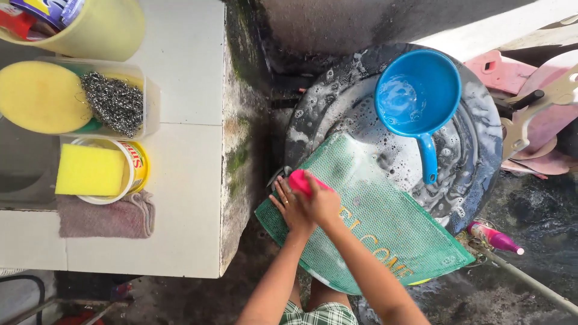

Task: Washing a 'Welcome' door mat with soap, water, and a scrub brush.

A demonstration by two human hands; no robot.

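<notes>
Centre of frame: both hands meet on a pink plastic scrub brush (pixel 299 180), pressed onto the left end of a green mesh plastic doormat (pixel 373 222) w/ yellow lettering. Right hand (pixel 322 201) lies over the brush, fingers curled round it. Left hand (pixel 288 204) is just beside, fingers bent and touching the brush's left side; whether it truly grips is hard to tell from this angle.

The mat lies tilted across a big round dark basin (pixel 481 150) of soapy water, centre-right; its lower right corner hangs past the rim. A blue plastic dipper w/ handle (pixel 415 96) floats in the basin, upper right.

Lower right: a pink-capped bottle (pixel 495 239) on wet ground.

Left side: white tiled counter (pixel 180 72) w/ a yellow rectangular sponge (pixel 90 170) on a tub, steel wool scourer (pixel 113 103), folded pinkish cloth (pixel 105 218).
</notes>
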